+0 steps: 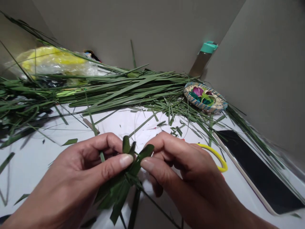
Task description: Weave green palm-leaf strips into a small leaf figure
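Note:
A folded piece of green leaf strips [124, 183] is held between both hands at the lower middle, with loose ends hanging below it. My left hand [88, 173] pinches its upper part from the left, thumb on top. From the right, my right hand [183, 171] grips a short looped strip between thumb and curled forefinger. The thumb tips are close together but apart. Both hands hide part of the folded piece. Beside my right hand shows a yellow handle loop [221, 159], partly covered by it.
Long green leaves [133, 89] lie across the back of the white table [119, 122], with cut scraps in front. A woven basket [220, 105] holds coloured pieces. A bottle [201, 62], a plastic bag [59, 62] and a dark-screened phone [259, 171] surround the work area.

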{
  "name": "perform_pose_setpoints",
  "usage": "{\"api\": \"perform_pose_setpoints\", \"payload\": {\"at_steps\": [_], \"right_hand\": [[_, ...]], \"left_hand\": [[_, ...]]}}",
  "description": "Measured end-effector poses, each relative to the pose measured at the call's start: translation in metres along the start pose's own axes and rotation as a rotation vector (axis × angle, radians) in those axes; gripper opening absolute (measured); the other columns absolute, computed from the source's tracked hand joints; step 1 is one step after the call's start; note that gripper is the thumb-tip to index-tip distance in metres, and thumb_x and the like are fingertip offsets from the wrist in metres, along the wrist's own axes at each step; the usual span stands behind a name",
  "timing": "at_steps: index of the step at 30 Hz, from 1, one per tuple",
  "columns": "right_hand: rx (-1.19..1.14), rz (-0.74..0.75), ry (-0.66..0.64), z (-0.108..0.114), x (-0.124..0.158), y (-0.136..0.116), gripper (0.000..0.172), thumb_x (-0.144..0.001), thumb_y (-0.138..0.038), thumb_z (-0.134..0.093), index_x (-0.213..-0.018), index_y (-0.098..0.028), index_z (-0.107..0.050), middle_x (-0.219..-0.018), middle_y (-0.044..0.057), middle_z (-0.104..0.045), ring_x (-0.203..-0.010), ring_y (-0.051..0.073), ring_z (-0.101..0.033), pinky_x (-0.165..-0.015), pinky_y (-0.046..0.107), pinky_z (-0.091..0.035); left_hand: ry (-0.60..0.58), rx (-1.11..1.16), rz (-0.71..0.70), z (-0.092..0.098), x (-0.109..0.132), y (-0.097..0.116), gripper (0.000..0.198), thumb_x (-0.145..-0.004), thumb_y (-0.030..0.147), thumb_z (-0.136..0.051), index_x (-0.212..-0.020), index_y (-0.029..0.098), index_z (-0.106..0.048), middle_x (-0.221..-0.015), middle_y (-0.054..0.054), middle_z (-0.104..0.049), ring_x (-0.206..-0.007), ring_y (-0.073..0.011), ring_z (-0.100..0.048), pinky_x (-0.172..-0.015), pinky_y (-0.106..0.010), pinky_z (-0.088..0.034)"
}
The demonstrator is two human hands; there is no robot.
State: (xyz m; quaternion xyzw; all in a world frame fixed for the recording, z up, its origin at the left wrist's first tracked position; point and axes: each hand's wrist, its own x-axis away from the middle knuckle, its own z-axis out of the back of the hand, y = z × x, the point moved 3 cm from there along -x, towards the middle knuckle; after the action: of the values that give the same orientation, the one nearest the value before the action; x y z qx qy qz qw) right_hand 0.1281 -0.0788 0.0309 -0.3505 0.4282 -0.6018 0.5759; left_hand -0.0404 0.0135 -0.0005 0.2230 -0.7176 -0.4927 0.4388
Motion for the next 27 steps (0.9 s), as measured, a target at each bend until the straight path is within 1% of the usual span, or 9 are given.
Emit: {"api": "perform_pose_setpoints", "payload": {"at_steps": [3,5,7,10,12,16,19,23,27], "right_hand": [[-0.004,-0.017,0.002,0.000,0.000,0.000,0.022,-0.104,-0.026,-0.056,-0.082,-0.024,-0.054,-0.060,-0.010,-0.056,-0.053,0.006,-0.052,-0.054,0.016,-0.039],[-0.015,-0.018,0.006,0.000,0.000,-0.001,0.022,-0.103,-0.022,-0.056,-0.081,-0.024,-0.054,-0.059,-0.011,-0.054,-0.052,0.006,-0.051,-0.054,0.016,-0.039],[-0.019,-0.014,0.004,-0.001,0.000,0.000,0.021,-0.102,-0.021,-0.056,-0.081,-0.024,-0.054,-0.058,-0.011,-0.053,-0.051,0.006,-0.051,-0.054,0.016,-0.039],[-0.034,0.021,0.021,-0.001,0.001,0.001,0.025,-0.104,-0.024,-0.056,-0.080,-0.024,-0.055,-0.058,-0.011,-0.052,-0.051,0.006,-0.050,-0.053,0.017,-0.038],[-0.026,0.006,0.015,0.000,0.003,0.003,0.024,-0.106,-0.027,-0.057,-0.082,-0.024,-0.058,-0.060,-0.010,-0.056,-0.053,0.006,-0.052,-0.054,0.017,-0.039],[-0.019,-0.006,0.019,-0.001,0.005,0.001,0.020,-0.104,-0.028,-0.061,-0.085,-0.024,-0.064,-0.065,-0.008,-0.060,-0.058,0.008,-0.056,-0.054,0.018,-0.041],[-0.089,-0.020,0.049,-0.002,0.003,-0.002,0.023,-0.098,-0.021,-0.064,-0.076,-0.023,-0.060,-0.058,-0.009,-0.055,-0.050,0.007,-0.049,-0.046,0.017,-0.035],[-0.159,-0.060,0.071,-0.004,0.000,-0.002,0.026,-0.089,-0.010,-0.065,-0.068,-0.022,-0.055,-0.052,-0.011,-0.048,-0.045,0.005,-0.044,-0.042,0.015,-0.031],[-0.199,-0.068,0.081,-0.004,0.001,0.002,0.026,-0.090,-0.014,-0.067,-0.068,-0.023,-0.056,-0.053,-0.010,-0.048,-0.047,0.005,-0.042,-0.041,0.015,-0.030]], "left_hand": [[0.036,-0.037,-0.008,0.000,-0.001,0.000,0.033,-0.061,0.046,-0.099,-0.076,0.028,-0.076,-0.063,0.003,-0.072,-0.055,-0.0147,-0.064,-0.046,-0.019,-0.053],[0.054,0.031,-0.004,0.000,-0.002,0.002,0.032,-0.060,0.036,-0.100,-0.080,0.031,-0.076,-0.062,0.005,-0.071,-0.056,-0.0160,-0.067,-0.047,-0.020,-0.054],[0.072,0.124,0.011,-0.001,-0.004,0.003,0.037,-0.059,0.028,-0.099,-0.087,0.034,-0.077,-0.063,0.005,-0.071,-0.058,-0.0197,-0.070,-0.048,-0.025,-0.058],[0.064,0.182,0.066,-0.004,-0.009,0.006,0.042,-0.063,0.033,-0.094,-0.101,0.033,-0.078,-0.069,-0.001,-0.075,-0.071,-0.0298,-0.077,-0.057,-0.037,-0.066],[0.061,0.210,0.097,-0.006,-0.012,0.006,0.043,-0.064,0.037,-0.093,-0.104,0.032,-0.077,-0.069,-0.002,-0.076,-0.075,-0.0321,-0.078,-0.059,-0.039,-0.067],[0.078,0.239,0.126,-0.006,-0.017,0.003,0.045,-0.063,0.041,-0.093,-0.104,0.032,-0.076,-0.071,-0.002,-0.076,-0.077,-0.0322,-0.079,-0.061,-0.039,-0.067],[0.091,0.241,0.141,-0.005,-0.017,-0.002,0.045,-0.063,0.042,-0.094,-0.103,0.031,-0.075,-0.072,-0.002,-0.077,-0.077,-0.0317,-0.079,-0.062,-0.039,-0.068],[0.114,0.238,0.149,-0.001,-0.011,-0.007,0.046,-0.064,0.042,-0.094,-0.105,0.031,-0.076,-0.074,-0.002,-0.078,-0.077,-0.0309,-0.080,-0.063,-0.038,-0.068],[0.149,0.176,0.143,0.005,0.000,-0.010,0.056,-0.062,0.040,-0.097,-0.113,0.031,-0.075,-0.085,-0.004,-0.081,-0.076,-0.0299,-0.080,-0.063,-0.037,-0.069]]}}
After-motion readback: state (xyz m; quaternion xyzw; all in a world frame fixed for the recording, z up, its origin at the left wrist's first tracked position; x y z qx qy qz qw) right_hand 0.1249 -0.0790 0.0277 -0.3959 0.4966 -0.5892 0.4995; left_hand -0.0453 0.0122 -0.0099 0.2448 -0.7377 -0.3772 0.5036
